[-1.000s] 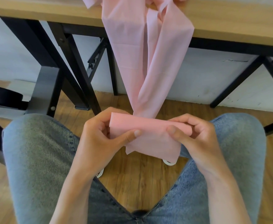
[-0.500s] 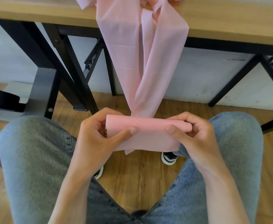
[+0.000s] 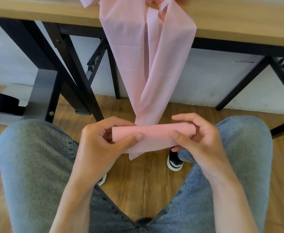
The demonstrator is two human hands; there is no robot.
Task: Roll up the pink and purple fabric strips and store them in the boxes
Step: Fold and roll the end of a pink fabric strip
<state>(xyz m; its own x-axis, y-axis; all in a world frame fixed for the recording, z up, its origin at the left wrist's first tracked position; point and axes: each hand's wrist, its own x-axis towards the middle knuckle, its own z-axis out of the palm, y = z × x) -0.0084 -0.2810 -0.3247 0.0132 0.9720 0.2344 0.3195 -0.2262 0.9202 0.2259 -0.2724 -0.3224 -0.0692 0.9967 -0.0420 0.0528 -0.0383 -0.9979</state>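
Roll (image 3: 153,133) now tighter, both hands' (image 3: 102,145) (image 3: 200,140) grip curled round ends

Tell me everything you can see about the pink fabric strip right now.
The pink fabric strip is pale, thin, matte cloth. It hangs from the wooden table edge in long folded bands that narrow toward the lap. Its lower end is wound into a short horizontal roll, held above the floor between the knees. The left hand pinches the roll's left end, the right hand its right end, thumbs on the near face. A loose corner dangles just below the roll.
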